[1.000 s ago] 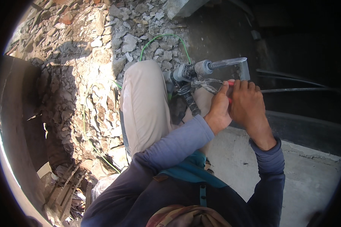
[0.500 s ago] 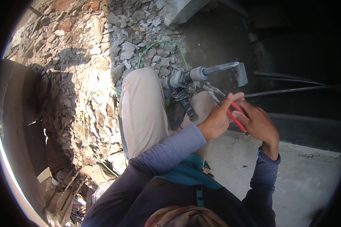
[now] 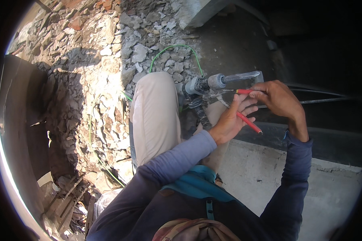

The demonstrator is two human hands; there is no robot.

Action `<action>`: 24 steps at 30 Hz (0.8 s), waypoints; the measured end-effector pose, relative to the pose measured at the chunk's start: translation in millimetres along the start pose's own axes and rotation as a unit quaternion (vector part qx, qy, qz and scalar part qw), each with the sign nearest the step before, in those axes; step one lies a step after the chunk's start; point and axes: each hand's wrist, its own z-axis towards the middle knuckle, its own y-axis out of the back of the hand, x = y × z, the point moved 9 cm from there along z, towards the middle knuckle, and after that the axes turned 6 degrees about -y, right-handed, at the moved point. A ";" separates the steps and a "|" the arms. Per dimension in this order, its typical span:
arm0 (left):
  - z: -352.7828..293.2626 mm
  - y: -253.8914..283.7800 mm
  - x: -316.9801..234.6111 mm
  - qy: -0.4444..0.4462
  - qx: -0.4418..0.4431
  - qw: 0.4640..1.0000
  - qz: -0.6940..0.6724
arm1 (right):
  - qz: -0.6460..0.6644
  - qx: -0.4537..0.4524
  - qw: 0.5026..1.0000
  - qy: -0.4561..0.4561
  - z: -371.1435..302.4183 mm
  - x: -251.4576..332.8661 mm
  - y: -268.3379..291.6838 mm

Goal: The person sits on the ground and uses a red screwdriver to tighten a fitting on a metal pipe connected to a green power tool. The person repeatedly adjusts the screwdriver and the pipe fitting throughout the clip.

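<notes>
Red-handled pliers [image 3: 250,122] are spread wide between my two hands, over my right knee. My left hand [image 3: 231,122] holds the lower handle across its palm, thumb over it and fingers fairly straight. With thumb and fingers, my right hand [image 3: 275,98] pinches the upper handle near its end. The pliers' grey jaws point left, close to a dusty demolition hammer [image 3: 197,86] that lies between my knees. Its chisel bit [image 3: 241,77] points right. Part of the hammer's body is hidden by my left leg.
Broken stone rubble [image 3: 142,52] covers the ground ahead and to the left. A green cable [image 3: 177,45] loops over it. At right are a concrete ledge [image 3: 269,168] and thin metal rods [image 3: 321,100]. A dark panel [image 3: 18,132] stands at far left, with scrap below.
My right hand has moved up and right, swinging the upper handle away from the lower one, so the pliers are spread wider. My left hand's fingers have straightened.
</notes>
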 end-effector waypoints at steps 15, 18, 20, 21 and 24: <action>9.3 -7.7 -10.1 -0.038 -0.053 0.997 -0.035 | 0.032 0.059 0.997 0.048 29.2 -0.9 2.4; 15.5 -8.3 -11.4 -0.056 -0.074 0.994 -0.059 | 0.040 0.053 0.996 0.065 30.3 -1.5 3.2; 20.3 -6.6 -7.2 -0.061 -0.082 0.992 -0.077 | 0.032 0.043 0.997 0.061 30.5 -3.5 3.6; 22.5 -5.8 -5.2 -0.060 -0.083 0.991 -0.081 | 0.034 0.051 0.997 0.047 30.2 -6.6 3.2; 24.4 -7.7 -2.1 -0.062 -0.085 0.991 -0.083 | -0.018 0.068 0.997 -0.024 23.5 -8.8 7.3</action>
